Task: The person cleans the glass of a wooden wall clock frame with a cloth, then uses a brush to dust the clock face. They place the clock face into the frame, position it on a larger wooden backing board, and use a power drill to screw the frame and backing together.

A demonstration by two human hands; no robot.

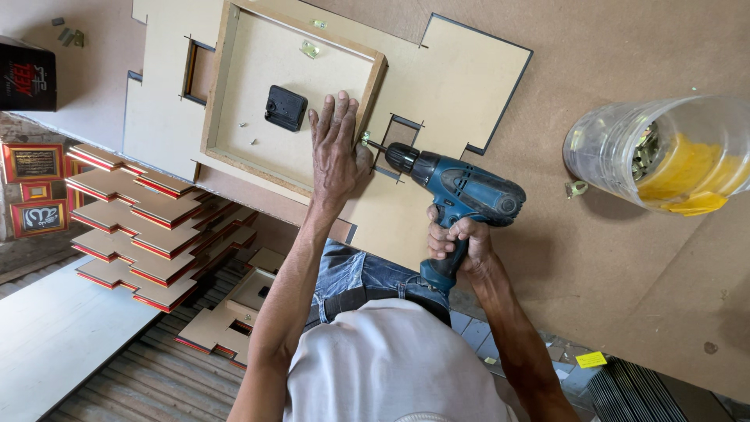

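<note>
While the right hand (457, 238) grips the blue cordless drill (461, 191), bit at the shallow wooden frame's (234, 94) three-o'clock edge on the brown table (625, 273), the flat left hand (336, 148) should press firmly, drill held square.

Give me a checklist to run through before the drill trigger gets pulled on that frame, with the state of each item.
1. Left hand flat on the wooden frame, pinning it: ok.
2. Right hand wrapped round the grip of the blue drill: ok.
3. Drill tip meets the small bracket at the frame's side: ok.
4. Left fingers away from the tip: not ok, the thumb lies close beside it.
5. Screw seated straight: cannot tell, too small.
6. Spare hardware in the clear jar on the board: ok.
</note>
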